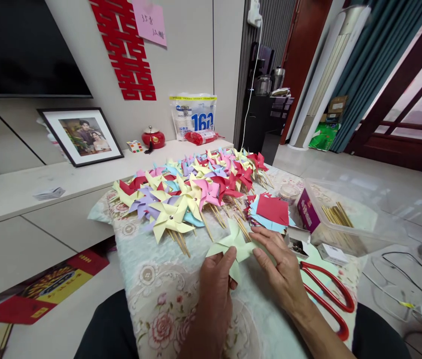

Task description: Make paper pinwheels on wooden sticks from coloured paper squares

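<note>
My left hand (214,286) and my right hand (280,269) both pinch a pale green paper pinwheel (233,245) lying on a floral cloth (158,299) over my lap. The left fingers hold its lower blade; the right fingers press its right side. Beyond it lies a big pile of finished pinwheels (192,192) in yellow, pink, red, blue and purple on wooden sticks. A stack of red and blue paper squares (271,209) sits just right of the pile.
Red scissors (330,299) lie by my right wrist. A clear box (341,219) holds wooden sticks, with a small open box of pins (297,244) beside it. A low cabinet (27,194) at left carries a framed photo (82,134) and a red pot (153,138).
</note>
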Available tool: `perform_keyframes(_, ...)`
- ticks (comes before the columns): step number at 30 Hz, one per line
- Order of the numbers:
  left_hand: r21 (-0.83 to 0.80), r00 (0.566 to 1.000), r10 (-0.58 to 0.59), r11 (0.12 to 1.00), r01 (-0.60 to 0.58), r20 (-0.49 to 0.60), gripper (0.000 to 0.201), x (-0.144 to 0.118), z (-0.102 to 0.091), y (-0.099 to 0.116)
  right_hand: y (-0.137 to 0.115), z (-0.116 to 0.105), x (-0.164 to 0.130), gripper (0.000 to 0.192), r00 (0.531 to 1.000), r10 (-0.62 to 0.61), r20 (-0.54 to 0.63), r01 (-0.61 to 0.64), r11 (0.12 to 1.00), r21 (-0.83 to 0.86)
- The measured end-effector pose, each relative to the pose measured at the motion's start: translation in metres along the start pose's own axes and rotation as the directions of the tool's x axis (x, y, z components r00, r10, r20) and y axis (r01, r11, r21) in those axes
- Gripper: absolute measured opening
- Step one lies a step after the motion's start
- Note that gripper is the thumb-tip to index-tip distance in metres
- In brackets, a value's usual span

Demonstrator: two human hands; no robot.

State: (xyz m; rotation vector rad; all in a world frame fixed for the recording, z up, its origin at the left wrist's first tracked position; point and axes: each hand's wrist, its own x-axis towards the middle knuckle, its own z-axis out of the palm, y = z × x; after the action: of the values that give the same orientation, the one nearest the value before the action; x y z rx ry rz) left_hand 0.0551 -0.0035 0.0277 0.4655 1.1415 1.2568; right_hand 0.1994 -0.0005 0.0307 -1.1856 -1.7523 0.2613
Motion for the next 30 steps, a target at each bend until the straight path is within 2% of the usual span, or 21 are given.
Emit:
perform_keyframes(6,-0.023,1.0,0.004,1.0,-0.005,-0.03,0.04,-0.0046,0.0007,0.0031,-0.0043,0.0037,-0.0007,0.031,0.993,-0.103,0.065,0.109,0.99,-0.094)
perform_keyframes(11,-0.036,0.999,0.012,0.999,-0.013,-0.037,0.037,-0.0044,0.0016,0.0027,-0.006,0.0047,-0.0019,0.031,0.988,-0.127,0.093,0.137,0.985,-0.106)
perform_keyframes(16,-0.049,0.997,0.019,0.999,-0.023,-0.073,0.033,-0.0032,0.0032,0.0027,-0.0055,0.0064,-0.0035,0.032,0.986,-0.119,0.114,0.132,0.984,-0.121)
perform_keyframes(30,-0.073,0.999,-0.001,0.997,-0.003,-0.052,0.022,-0.0071,0.0069,0.0079,-0.0093,0.0047,-0.0012,0.026,0.985,-0.082,0.152,0.087,0.996,-0.028)
